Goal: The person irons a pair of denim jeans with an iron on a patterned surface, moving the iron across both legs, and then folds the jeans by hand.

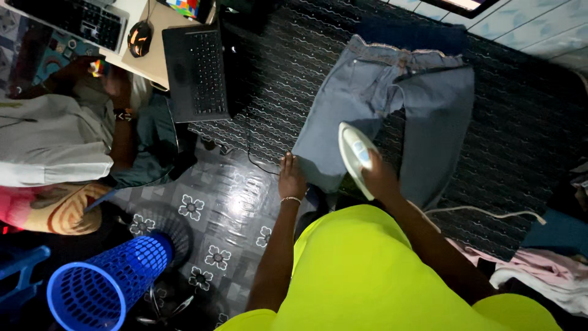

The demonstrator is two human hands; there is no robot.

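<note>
A pair of grey-blue shorts (380,104) lies flat on a dark patterned cloth (288,73) spread on the floor. My right hand (381,178) grips the handle of a white iron (355,154), which rests on the left leg of the shorts near its hem. My left hand (291,178) is pressed flat, fingers together, on the hem edge of the same leg, just left of the iron. The iron's white cord (484,213) trails off to the right. My yellow-green garment fills the lower middle of the view.
Another person sits at the left, hands near a desk with a keyboard (86,21), a mouse (140,37) and a black laptop (196,73). A blue mesh basket (104,282) lies on the tiled floor (226,208). Folded clothes (539,270) lie at the lower right.
</note>
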